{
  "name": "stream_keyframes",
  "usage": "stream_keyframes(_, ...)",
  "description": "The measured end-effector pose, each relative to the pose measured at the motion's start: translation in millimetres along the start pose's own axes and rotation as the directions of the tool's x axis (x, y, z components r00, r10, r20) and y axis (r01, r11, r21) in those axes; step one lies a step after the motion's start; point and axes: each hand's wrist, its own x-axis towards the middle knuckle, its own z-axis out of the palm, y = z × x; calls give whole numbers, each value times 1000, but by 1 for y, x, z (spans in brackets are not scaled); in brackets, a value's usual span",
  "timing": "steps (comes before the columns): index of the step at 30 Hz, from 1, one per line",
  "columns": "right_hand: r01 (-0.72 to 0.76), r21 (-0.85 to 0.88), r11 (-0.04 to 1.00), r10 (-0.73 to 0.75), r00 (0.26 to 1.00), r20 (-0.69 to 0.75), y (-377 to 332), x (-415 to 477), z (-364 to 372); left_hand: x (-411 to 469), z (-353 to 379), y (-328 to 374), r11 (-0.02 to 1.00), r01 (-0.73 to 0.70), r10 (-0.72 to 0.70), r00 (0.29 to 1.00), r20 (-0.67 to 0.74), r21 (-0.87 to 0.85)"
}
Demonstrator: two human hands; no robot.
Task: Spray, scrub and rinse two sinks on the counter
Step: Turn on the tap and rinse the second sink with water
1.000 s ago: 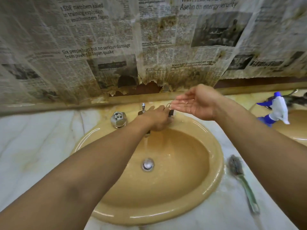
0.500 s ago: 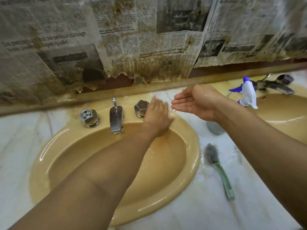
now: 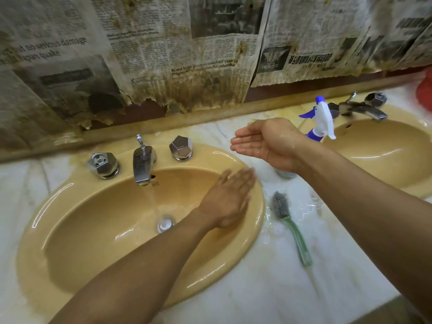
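The left hand (image 3: 230, 195) lies flat with its fingers straight and together, gripping nothing, over the right inner wall of the near-left tan oval ceramic sink (image 3: 46, 206). It is blurred, so contact with the basin cannot be told. The right hand (image 3: 261, 141) is held palm up, loosely cupped, wet and empty, above the white marble counter (image 3: 304, 288) between the two basins.

Water (image 3: 152, 197) runs from the chrome spout (image 3: 142, 164) at the far rim of this sink down towards the chrome drain stopper (image 3: 166, 224). A faceted chrome knob stands on each side of the spout, one left (image 3: 104, 164) and one right (image 3: 181, 148).

A scrub brush with a green handle and grey bristles (image 3: 292, 228) lies on the wet counter just right of the sink. Farther off, a spray bottle with a white trigger head and blue nozzle (image 3: 323, 120) stands partly behind the right wrist. To its right is the second tan sink (image 3: 378, 146) with its own chrome tap (image 3: 364, 109).

Stained, torn newspaper sheets (image 3: 187, 54) cover the far wall. Legible print reads "no serious damage", "Japan quake", "Malaysia launch MY Value Up" and "PLC valuations".
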Motion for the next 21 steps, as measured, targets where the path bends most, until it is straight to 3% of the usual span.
stream_keyframes(3,-16,-39,999,17,999,35,7,-3,16,-15,3,11,986,-109,108,994,-14,-124)
stream_keyframes(6,-26,-45,999,29,997,66,14,-6,35,-37,-16,3,884,-100,119,993,14,-457)
stream_keyframes(7,-32,-35,999,34,997,71,16,-7,41,-49,-22,-5,850,-34,43,999,5,-525)
stream_keyframes(9,-53,15,998,52,996,70,25,-7,54,-83,-30,-32,770,179,-251,967,-32,-612)
stream_keyframes(12,-140,148,979,131,989,70,49,-1,80,-135,-38,-80,459,430,-689,725,-6,-777)
stream_keyframes(16,-400,358,844,356,916,185,100,19,128,-170,-55,-111,136,493,-878,461,126,-859)
stream_keyframes(19,-501,430,751,429,865,259,123,30,165,-190,-63,-112,105,521,-917,380,120,-847)
stream_keyframes(21,-515,461,723,437,857,272,130,35,183,-201,-63,-115,131,548,-922,375,102,-826)
